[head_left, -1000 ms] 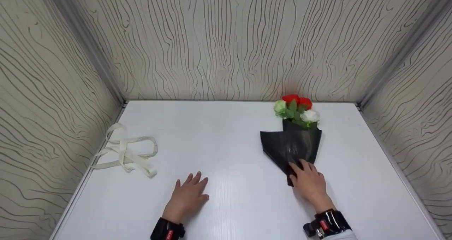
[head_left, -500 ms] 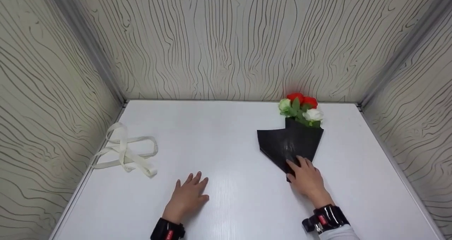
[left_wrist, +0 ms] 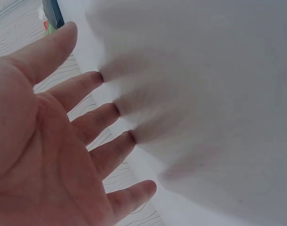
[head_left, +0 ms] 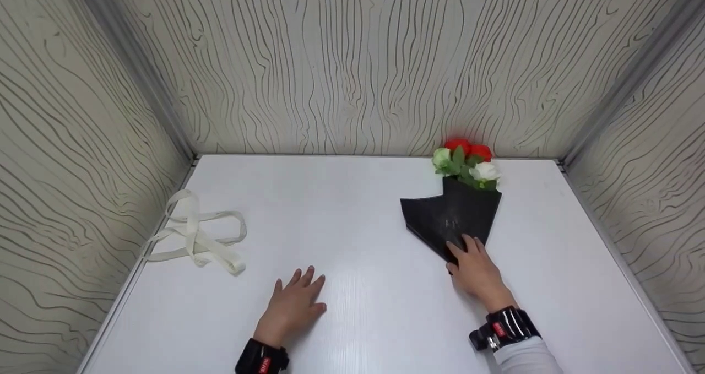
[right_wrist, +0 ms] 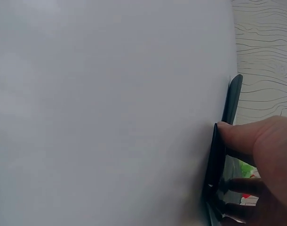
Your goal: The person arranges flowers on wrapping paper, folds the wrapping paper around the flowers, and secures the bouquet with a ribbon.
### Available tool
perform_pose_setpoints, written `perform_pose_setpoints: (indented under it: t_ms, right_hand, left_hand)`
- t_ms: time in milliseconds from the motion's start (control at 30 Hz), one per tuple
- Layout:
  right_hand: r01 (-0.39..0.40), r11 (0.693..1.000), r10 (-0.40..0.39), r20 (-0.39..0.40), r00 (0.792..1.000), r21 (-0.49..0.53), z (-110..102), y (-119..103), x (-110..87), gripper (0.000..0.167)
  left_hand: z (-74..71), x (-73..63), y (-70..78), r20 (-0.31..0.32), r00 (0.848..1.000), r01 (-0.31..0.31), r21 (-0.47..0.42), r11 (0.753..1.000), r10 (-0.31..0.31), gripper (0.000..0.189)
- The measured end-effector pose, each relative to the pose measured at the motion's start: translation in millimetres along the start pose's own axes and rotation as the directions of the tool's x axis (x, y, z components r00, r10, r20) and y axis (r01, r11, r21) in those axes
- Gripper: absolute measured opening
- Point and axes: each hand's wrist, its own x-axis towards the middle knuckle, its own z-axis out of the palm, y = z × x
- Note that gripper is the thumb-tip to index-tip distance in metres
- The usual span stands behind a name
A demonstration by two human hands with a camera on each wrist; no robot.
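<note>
A bouquet (head_left: pixel 468 206) in black wrapping lies on the white table at the right, its red, white and pale green flowers (head_left: pixel 465 162) pointing to the back wall. My right hand (head_left: pixel 478 272) holds its narrow lower end. In the right wrist view, the thumb (right_wrist: pixel 240 136) presses one edge of the black wrapping (right_wrist: pixel 232 101), with the fingers on the other side, partly in shadow. My left hand (head_left: pixel 294 310) rests near the table's front, fingers spread and holding nothing. Its fingertips touch or hover just over the tabletop in the left wrist view.
A loosely looped cream ribbon (head_left: pixel 193 233) lies at the left side of the table (head_left: pixel 341 214). Wood-grain patterned panels (head_left: pixel 341 65) enclose the back and both sides. Each wrist wears a black camera band (head_left: pixel 509 327).
My right hand has slid the bouquet a little toward the back wall, after a slight shift to the right and back. The left hand and the ribbon stay put.
</note>
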Motion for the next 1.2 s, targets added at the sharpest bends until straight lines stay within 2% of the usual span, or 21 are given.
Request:
perform_pose_setpoints:
  t_ms: [367,633,933,1033,1100,1200]
  right_hand:
    - [-0.002,0.999,0.001,0.013,1.0,0.044,-2,10,8.1,0.051]
    - [-0.004,0.997,0.005,-0.008,1.0,0.083,-3,9,4.0,0.056]
    - [-0.003,0.99,0.008,-0.032,0.999,0.138,-7,6,-2.4,0.06]
    - [-0.006,0.989,0.011,-0.03,0.999,0.149,-10,5,-4.6,0.061]
    - [-0.013,0.987,0.017,-0.027,0.999,0.159,-12,4,-6.0,0.062]
    - [-0.016,0.985,0.021,-0.029,0.999,0.173,-15,2,-7.8,0.062]
  left_hand:
    - [-0.1,-0.5,3.5,-0.005,1.0,0.009,-0.006,1.0,-0.009,0.059]
    - [0.1,0.8,2.0,-0.01,1.0,0.006,-0.015,1.0,-0.006,0.059]
    - [-5.4,-0.2,-4.2,-0.035,0.998,-0.052,-0.03,0.998,0.051,0.05]
    - [-11.3,0.3,-11.7,-0.083,0.995,-0.062,-0.033,0.998,0.059,0.048]
    - [-17.9,0.8,-19.6,-0.149,0.988,-0.049,-0.017,0.999,0.046,0.046]
    - [-31.7,1.7,-36.6,-0.274,0.962,0.022,0.04,0.999,-0.011,0.043]
